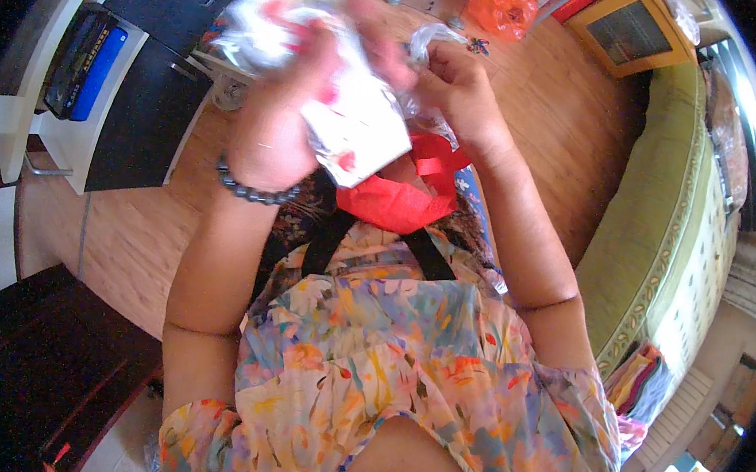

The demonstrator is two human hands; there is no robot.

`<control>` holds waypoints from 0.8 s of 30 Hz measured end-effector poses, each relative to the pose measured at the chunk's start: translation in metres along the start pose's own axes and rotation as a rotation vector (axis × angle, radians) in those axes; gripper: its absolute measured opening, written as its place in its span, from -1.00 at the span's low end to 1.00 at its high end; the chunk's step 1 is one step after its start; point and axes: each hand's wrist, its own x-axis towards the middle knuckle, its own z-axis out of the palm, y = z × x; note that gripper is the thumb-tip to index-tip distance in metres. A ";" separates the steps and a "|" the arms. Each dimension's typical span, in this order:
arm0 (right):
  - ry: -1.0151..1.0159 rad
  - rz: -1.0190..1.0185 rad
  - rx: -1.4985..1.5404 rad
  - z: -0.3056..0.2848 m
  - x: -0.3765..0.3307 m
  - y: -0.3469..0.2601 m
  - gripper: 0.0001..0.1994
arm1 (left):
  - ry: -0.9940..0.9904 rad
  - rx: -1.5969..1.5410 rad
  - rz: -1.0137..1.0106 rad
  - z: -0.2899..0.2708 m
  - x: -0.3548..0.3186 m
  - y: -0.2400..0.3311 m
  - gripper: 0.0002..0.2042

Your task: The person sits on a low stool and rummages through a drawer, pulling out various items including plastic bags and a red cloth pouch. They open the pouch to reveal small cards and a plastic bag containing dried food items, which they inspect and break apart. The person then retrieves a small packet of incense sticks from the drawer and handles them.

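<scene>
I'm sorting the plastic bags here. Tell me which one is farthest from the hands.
The orange plastic bag on the wooden floor at the top. The red bag lies just under the hands, and the clear bag is held in them.

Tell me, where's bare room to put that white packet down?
Bare wooden floor lies between the right hand and the green sofa, and more beside the left hand, below the white shelf. The lap, with its red bag, is crowded.

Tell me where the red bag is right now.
In the head view, the red bag sits on the person's lap at centre, just below both raised hands and the white packet.
</scene>
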 end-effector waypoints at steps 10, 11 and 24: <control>0.055 0.021 0.157 -0.016 -0.014 -0.005 -0.85 | -0.497 0.857 -0.423 -0.003 -0.035 -0.068 -0.68; 0.070 0.057 0.262 -0.016 -0.015 -0.007 -0.85 | -0.530 0.968 -0.396 -0.003 -0.039 -0.067 -0.69; -0.015 0.079 0.108 -0.016 -0.017 0.006 -0.81 | 0.162 0.725 -0.049 -0.020 -0.044 -0.015 -0.61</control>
